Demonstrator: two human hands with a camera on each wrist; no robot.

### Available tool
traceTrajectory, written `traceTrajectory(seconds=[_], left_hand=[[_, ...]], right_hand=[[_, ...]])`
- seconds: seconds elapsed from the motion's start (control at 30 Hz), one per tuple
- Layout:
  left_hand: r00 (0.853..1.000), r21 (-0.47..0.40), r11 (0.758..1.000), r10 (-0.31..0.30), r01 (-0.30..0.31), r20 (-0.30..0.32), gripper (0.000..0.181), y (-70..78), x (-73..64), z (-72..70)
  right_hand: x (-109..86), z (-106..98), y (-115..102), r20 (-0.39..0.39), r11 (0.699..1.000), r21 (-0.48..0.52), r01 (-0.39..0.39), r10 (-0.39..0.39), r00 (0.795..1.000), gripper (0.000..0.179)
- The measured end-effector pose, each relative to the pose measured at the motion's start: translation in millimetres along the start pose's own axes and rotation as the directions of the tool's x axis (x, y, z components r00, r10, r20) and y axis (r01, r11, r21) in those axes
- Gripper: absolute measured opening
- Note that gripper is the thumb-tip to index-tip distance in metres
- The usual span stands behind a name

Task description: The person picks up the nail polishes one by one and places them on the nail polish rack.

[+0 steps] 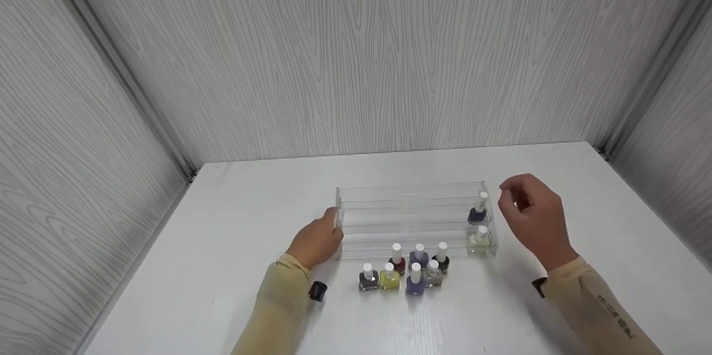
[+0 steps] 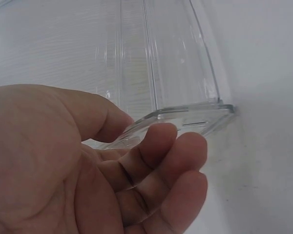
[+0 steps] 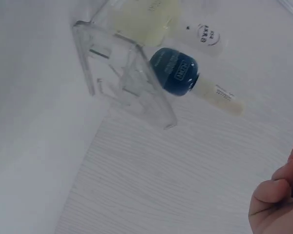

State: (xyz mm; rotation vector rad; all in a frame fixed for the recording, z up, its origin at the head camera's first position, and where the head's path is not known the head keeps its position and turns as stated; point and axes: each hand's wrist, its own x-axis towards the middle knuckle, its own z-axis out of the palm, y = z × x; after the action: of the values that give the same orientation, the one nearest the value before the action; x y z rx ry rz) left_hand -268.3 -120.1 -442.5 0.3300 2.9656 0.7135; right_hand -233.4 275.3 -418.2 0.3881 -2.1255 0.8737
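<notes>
A clear stepped display rack [image 1: 406,226] lies across the table. My left hand [image 1: 316,239] holds its left end panel; in the left wrist view the thumb and fingers [image 2: 158,141] are on opposite sides of the clear edge. At the rack's right end, a dark blue nail polish bottle [image 1: 476,215] with a white cap stands on a middle tier. A pale yellow nail polish bottle [image 1: 479,239] is on the front tier below it. Just right of the rack, my right hand [image 1: 535,218] hovers with fingers loosely curled and nothing visible in them.
Several white-capped nail polish bottles cluster before the rack, among them a grey one [image 1: 368,280], a yellow one [image 1: 390,280], a red one [image 1: 396,264] and a purple one [image 1: 415,287]. A wood-grain panel [image 1: 389,65] rises behind the white table [image 1: 250,193], with panels on both sides.
</notes>
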Motion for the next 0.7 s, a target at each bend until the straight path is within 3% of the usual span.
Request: traceTrajectory(seconds=[0.07, 0.17, 0.3, 0.5, 0.7], left_hand=[[1.0, -0.001, 1.0, -0.003, 0.003, -0.001, 0.052, -0.7, 0.1, -0.5], [1.0, -0.002, 1.0, -0.001, 0.001, -0.004, 0.052, -1.5, 0.1, -0.9], [1.0, -0.005, 1.0, -0.008, 0.008, -0.002, 0.051, -3.6, 0.3, -0.7], [1.0, 0.0, 1.0, -0.003, 0.003, -0.001, 0.052, -5.7, 0.4, -0.4], [1.0, -0.003, 1.0, -0.008, 0.008, -0.007, 0.05, -4.1, 0.7, 1.8]], right_hand=[[0.9, 1.3, -9.5, -0.008, 0.996, 0.018, 0.084, -0.084, 0.996, 0.015], [0.0, 3.6, -23.1, 0.076, 0.981, 0.034, 0.19, -0.192, 0.979, 0.018], [-5.0, 10.1, -35.2, 0.266, 0.957, 0.09, 0.275, -0.289, 0.92, 0.024], [-13.7, 22.6, -35.9, 0.489, 0.953, 0.105, 0.283, -0.297, 0.82, 0.024], [-18.3, 29.2, -29.3, 0.615, 0.959, 0.072, 0.273, -0.258, 0.745, 0.021]])
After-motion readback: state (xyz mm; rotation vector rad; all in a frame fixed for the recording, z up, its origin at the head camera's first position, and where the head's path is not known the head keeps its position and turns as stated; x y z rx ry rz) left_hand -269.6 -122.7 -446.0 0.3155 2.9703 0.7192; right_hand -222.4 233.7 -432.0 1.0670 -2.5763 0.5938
